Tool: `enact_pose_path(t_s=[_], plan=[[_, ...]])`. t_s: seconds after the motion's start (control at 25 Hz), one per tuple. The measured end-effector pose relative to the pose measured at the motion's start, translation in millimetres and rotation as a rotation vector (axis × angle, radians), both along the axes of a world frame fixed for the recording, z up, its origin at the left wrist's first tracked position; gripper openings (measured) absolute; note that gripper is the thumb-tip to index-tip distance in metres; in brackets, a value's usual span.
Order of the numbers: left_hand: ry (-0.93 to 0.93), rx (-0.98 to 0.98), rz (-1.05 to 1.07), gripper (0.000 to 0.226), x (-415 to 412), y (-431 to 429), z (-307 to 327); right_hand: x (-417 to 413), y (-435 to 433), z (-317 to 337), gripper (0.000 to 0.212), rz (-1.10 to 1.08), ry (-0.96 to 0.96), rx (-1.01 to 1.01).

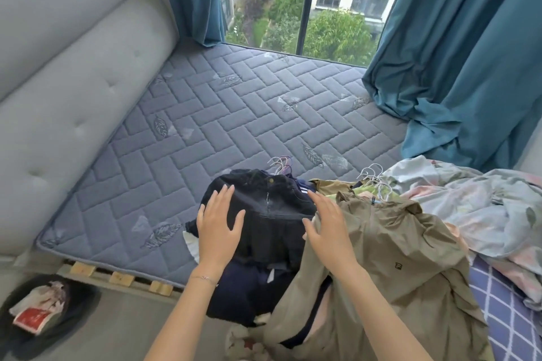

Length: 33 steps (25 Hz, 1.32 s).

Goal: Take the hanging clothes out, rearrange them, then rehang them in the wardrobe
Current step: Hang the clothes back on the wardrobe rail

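Your left hand [218, 226] lies flat on the dark garment [272, 214], fingers straight and spread, gripping nothing. Your right hand [328, 227] is likewise open, fingers apart, set where that garment's right edge meets the khaki jacket [396, 258]. Whether its palm presses the cloth or floats just above it, I cannot tell from this angle.

The dark garment sits under and between your fingers, on top of a heap that lies on the near edge of the mattress [205, 114] and droops off it towards you. Its long axis runs away from you, in line with your forearms: the buttoned top end is just beyond your fingertips, the hem back past your wrists. Its hanger hooks [281, 163] stick out past that far end, ahead of the gap between your two hands and slightly nearer your right fingertips. A second bunch of hooks [372, 176] lies beyond and to the right of your right fingertips, at the khaki jacket's collar.

I judge the clothes to be out of the wardrobe and the sorting under way. To lift the dark piece, reach forward along its length for the hooks. Your right hand has the shorter reach, while your left is already on the cloth to steady it.
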<state>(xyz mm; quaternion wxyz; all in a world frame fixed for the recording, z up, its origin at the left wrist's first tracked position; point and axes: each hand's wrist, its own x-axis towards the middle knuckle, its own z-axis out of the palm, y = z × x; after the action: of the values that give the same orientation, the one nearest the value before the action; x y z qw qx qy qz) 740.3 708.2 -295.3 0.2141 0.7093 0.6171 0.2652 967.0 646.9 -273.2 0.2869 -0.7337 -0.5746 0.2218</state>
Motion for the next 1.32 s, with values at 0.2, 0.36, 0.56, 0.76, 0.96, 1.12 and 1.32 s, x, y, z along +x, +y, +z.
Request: enact_pose_path(t_s=[0.2,0.36,0.56,0.76,0.96,1.12,1.32], plan=[[0.048,-0.034,-0.095,0.053,-22,77,-27,-27,63,-37,0.058,-0.101,0.006,-0.037],[0.047,-0.068,-0.160,0.055,-5,121,-58,-22,105,-77,0.059,-0.102,-0.039,-0.097],[0.013,-0.108,-0.203,0.056,28,153,-128,11,152,-157,0.060,-0.101,-0.121,-0.186],[0.003,-0.149,-0.268,0.056,51,157,-203,43,180,-247,0.062,-0.125,-0.177,-0.308],[-0.054,-0.194,-0.261,0.056,67,147,-240,56,188,-304,0.069,-0.143,-0.163,-0.458],[-0.126,-0.254,-0.226,0.055,73,137,-254,58,187,-320,0.049,-0.135,-0.220,-0.487],[-0.351,-0.425,-0.094,0.052,85,135,-252,67,185,-313,0.023,-0.200,-0.157,-0.429]])
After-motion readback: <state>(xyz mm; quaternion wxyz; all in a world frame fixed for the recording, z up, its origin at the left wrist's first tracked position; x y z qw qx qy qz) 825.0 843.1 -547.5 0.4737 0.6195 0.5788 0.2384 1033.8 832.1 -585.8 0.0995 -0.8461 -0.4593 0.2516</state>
